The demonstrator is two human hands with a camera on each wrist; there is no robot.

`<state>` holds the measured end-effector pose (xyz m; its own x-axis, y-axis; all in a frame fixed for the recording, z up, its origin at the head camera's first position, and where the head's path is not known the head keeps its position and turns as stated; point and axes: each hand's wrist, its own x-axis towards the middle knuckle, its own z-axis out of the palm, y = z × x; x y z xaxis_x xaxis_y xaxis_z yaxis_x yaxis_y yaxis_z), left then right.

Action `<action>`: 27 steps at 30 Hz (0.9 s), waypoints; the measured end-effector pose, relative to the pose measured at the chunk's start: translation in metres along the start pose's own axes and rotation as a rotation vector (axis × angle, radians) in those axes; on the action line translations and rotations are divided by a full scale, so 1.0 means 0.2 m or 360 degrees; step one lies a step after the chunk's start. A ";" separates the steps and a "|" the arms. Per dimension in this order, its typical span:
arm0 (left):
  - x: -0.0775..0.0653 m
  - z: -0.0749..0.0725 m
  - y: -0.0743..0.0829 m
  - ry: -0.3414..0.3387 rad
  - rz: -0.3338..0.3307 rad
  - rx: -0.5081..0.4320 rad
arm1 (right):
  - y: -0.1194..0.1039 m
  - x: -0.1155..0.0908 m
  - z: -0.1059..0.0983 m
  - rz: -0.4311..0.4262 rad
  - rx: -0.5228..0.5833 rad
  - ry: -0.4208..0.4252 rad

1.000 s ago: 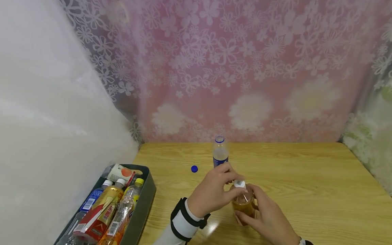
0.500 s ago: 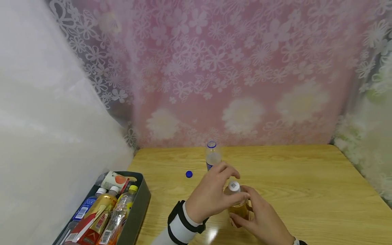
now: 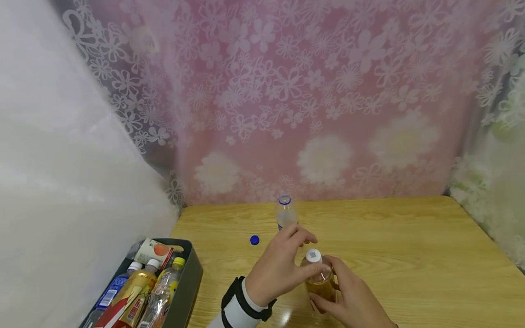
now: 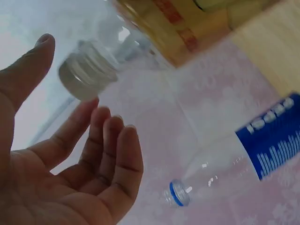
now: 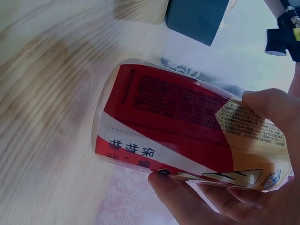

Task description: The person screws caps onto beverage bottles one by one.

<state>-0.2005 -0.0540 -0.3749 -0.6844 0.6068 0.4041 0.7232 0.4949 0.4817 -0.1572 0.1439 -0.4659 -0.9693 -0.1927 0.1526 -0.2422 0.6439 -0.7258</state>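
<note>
A plastic drink bottle point(image 3: 321, 289) with a red and gold label point(image 5: 173, 117) stands in front of the person, gripped round its body by the right hand point(image 3: 353, 296). A white cap point(image 3: 313, 255) sits on its neck. The left hand point(image 3: 274, 269) is around the cap, fingers loosely spread. In the left wrist view the thumb is apart from the cap; one fingertip is close to it, and contact cannot be told. Behind the left hand stands an uncapped Pepsi bottle point(image 3: 285, 215), its lower part hidden in the head view.
A blue cap point(image 3: 254, 240) lies on the wooden table point(image 3: 410, 255), left of the Pepsi bottle. At the left, a dark grey bin point(image 3: 193, 273) holds several bottles and a carton-like item with a fruit picture. A pink flowered curtain point(image 3: 254, 136) hangs behind the table.
The left fingers were at the white cap a second ago; they have since spread away from it. The right hand keeps its grip on the bottle. The head view has shifted slightly.
</note>
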 end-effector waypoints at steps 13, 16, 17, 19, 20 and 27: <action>0.01 0.03 -0.05 0.0060 -0.0024 0.0064 | 0.01 0.05 0.01 0.0059 0.0010 -0.0030; 0.01 0.03 -0.06 0.0063 0.0016 0.0141 | 0.01 0.04 0.02 0.0056 -0.0036 -0.0018; 0.00 0.03 -0.06 0.0036 0.0056 0.0129 | 0.01 0.04 0.02 0.0048 -0.0059 -0.0012; 0.00 0.02 -0.07 -0.0022 0.0143 0.0081 | 0.01 0.04 0.02 0.0019 -0.0103 0.0006; 0.00 0.02 -0.08 -0.0044 0.0170 0.0061 | 0.01 0.04 0.02 -0.0004 -0.0112 0.0012; 0.01 0.04 -0.07 0.0054 -0.0007 0.0170 | 0.00 0.04 0.01 -0.0025 -0.0108 0.0026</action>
<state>-0.2115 -0.0543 -0.3864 -0.6889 0.5842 0.4291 0.7248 0.5619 0.3988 -0.1657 0.1397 -0.4663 -0.9658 -0.1915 0.1748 -0.2591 0.6898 -0.6760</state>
